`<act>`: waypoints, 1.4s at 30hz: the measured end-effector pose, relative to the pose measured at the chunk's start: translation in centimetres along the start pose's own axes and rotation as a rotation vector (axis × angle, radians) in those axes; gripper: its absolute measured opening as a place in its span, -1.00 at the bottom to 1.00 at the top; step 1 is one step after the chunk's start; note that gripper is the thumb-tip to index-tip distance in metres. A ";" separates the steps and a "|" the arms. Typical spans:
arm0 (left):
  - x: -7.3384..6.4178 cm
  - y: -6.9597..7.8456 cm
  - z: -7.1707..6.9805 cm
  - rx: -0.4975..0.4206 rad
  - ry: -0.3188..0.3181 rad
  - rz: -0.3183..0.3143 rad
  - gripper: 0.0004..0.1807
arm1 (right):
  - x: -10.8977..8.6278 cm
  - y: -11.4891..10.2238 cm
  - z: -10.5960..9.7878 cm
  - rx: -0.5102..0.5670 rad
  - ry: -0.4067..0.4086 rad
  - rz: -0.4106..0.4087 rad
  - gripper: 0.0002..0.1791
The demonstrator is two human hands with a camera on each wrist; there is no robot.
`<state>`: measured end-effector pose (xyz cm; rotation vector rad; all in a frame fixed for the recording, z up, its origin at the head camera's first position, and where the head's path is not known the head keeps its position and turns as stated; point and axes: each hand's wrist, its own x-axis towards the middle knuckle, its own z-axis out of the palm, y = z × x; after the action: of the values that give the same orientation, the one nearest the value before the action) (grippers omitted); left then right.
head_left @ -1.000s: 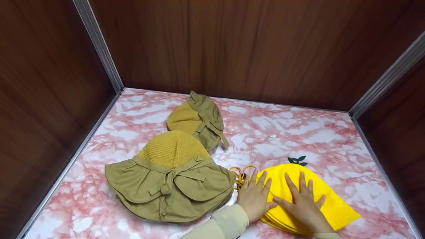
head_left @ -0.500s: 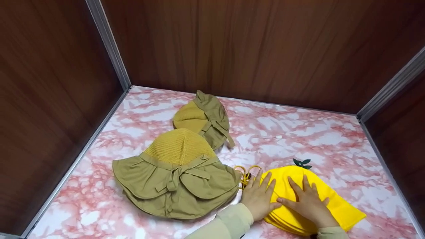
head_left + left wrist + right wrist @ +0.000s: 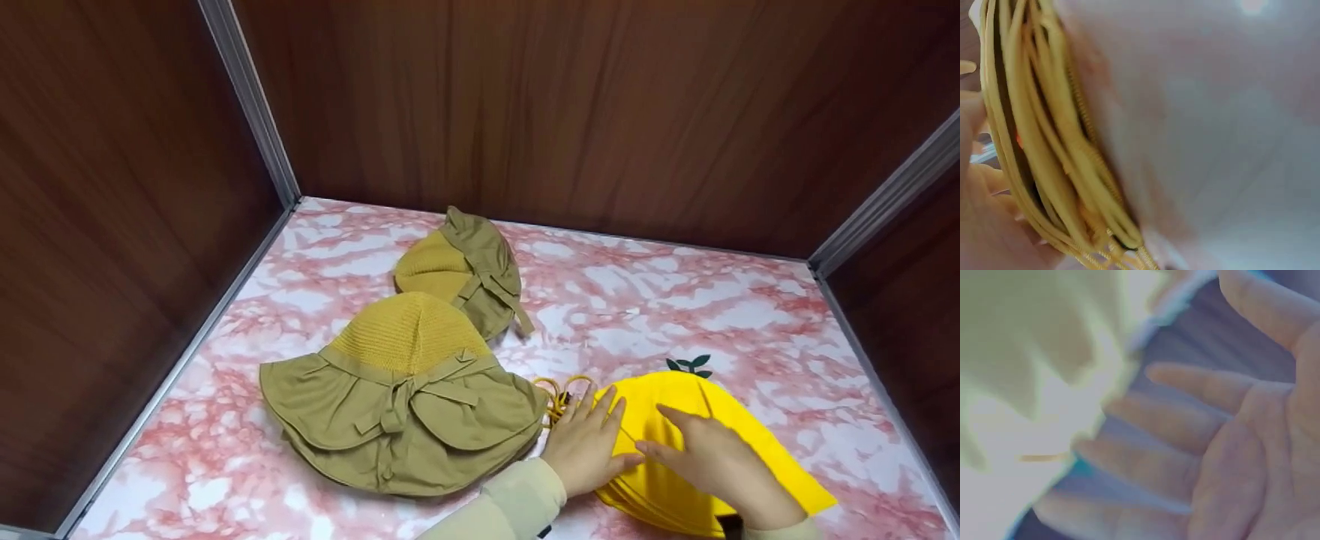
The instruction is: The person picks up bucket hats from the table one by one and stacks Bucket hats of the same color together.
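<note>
A yellow hat (image 3: 652,394) lies folded flat at the front right, topped by a green leaf sprout (image 3: 690,366). My left hand (image 3: 585,448) rests on its left part with fingers straight. Layered brim edges (image 3: 1044,129) beside that hand fill the left of the left wrist view. My right hand (image 3: 720,457) is over the hat's right part, its fingers extended. In the right wrist view the right palm (image 3: 1235,467) faces pale, blurred yellow cloth (image 3: 1022,405), apart from it. A looped yellow cord (image 3: 553,397) lies by my left fingertips.
A larger olive hat (image 3: 405,337) with a bow lies left of my hands. Behind it sits a second olive hat (image 3: 435,262) on its side. Brown wood-look panels (image 3: 525,112) wall the pink marbled table (image 3: 675,300) at the back and sides.
My right hand has risen off the yellow hat, its fingers closer together than before. My left hand stays on the hat. The head view has shifted slightly.
</note>
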<state>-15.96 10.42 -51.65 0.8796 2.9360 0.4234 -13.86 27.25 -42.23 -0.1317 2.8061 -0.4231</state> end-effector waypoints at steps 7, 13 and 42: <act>-2.5 -2.8 -4.8 -0.838 0.193 -0.110 -0.44 | -1.1 -4.2 -3.1 0.388 0.181 -0.350 -0.69; -3.8 -6.6 -7.9 -1.184 0.416 -0.222 -0.59 | 1.8 -6.0 -2.6 0.810 0.110 -0.310 -0.74; -4.1 -13.4 -6.7 -1.801 0.631 -0.424 -0.44 | 19.8 -11.5 4.8 1.884 -0.166 0.346 -0.70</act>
<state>-20.54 -4.22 -49.00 -0.2089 1.5184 2.7403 -30.66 12.36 -48.68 0.6322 1.2126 -2.3407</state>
